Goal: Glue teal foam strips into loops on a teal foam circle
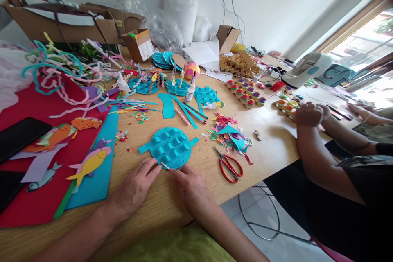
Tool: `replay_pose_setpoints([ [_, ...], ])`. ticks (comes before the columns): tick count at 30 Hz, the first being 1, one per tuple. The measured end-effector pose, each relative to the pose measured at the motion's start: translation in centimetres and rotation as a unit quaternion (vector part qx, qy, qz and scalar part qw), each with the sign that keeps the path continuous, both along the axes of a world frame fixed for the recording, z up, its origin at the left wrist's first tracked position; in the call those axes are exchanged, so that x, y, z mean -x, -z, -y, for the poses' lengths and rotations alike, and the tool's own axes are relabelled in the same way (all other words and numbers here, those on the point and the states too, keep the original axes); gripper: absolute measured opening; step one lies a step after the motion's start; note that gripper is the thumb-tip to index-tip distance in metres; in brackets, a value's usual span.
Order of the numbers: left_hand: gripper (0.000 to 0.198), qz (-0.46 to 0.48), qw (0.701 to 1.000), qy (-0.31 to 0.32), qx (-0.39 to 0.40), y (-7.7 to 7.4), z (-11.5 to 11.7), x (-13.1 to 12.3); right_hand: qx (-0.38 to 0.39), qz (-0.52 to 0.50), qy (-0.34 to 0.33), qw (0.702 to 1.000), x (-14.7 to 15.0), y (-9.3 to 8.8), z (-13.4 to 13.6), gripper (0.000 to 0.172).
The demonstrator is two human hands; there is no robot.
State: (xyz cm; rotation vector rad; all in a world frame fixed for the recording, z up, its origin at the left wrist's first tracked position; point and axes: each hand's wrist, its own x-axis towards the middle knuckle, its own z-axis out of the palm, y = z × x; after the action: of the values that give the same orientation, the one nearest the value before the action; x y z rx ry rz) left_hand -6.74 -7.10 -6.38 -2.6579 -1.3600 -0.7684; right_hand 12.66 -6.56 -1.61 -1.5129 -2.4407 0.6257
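Note:
A round teal woven paper disc (169, 146) lies on the wooden table (276, 139) just beyond my hands. My left hand (135, 186) rests flat on the table, fingers stretched toward the disc's near edge. My right hand (190, 186) lies beside it, fingers pinched on a thin pale stick (165, 166) that touches the disc's near rim. Red-handled scissors (229, 166) lie to the right of my right hand.
Red and teal sheets (37, 196) with paper fish (90, 163) lie at left, beside a black phone (18, 136). Paper scraps (229, 131), teal strips, glue bottles (190, 90), pipe cleaners and cardboard boxes crowd the far table. Another person's arms (310, 139) rest at right.

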Motion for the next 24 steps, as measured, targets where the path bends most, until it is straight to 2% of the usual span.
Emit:
replay_pose_setpoints([
  [4,0.039,-0.004,1.0,-0.004,0.001,0.1,0.1,0.1,-0.052,-0.054,0.021,0.997,-1.2,-0.3,0.2,0.034],
  [8,0.042,-0.014,1.0,-0.014,0.015,-0.2,0.2,0.2,-0.073,-0.028,0.069,0.995,-3.3,-0.5,-0.1,0.032],
  [13,0.039,0.024,1.0,-0.011,0.009,-0.6,0.1,0.5,-0.074,0.005,0.11,0.991,-5.6,-0.5,-0.7,0.031],
  [17,0.041,0.051,0.999,0.005,0.005,-1.5,0.2,0.6,-0.048,0.025,0.138,0.989,-6.2,-0.9,-1.4,0.029],
  [22,0.044,0.041,0.998,0.045,0.011,-2.2,1.5,-2.2,-0.029,0.036,0.134,0.99,-6.1,-0.8,-2.6,0.031],
  [24,0.048,0.029,0.999,0.024,0.016,-2.0,1.7,-4.2,-0.03,0.037,0.128,0.991,-6.0,-0.5,-3.0,0.03],
])
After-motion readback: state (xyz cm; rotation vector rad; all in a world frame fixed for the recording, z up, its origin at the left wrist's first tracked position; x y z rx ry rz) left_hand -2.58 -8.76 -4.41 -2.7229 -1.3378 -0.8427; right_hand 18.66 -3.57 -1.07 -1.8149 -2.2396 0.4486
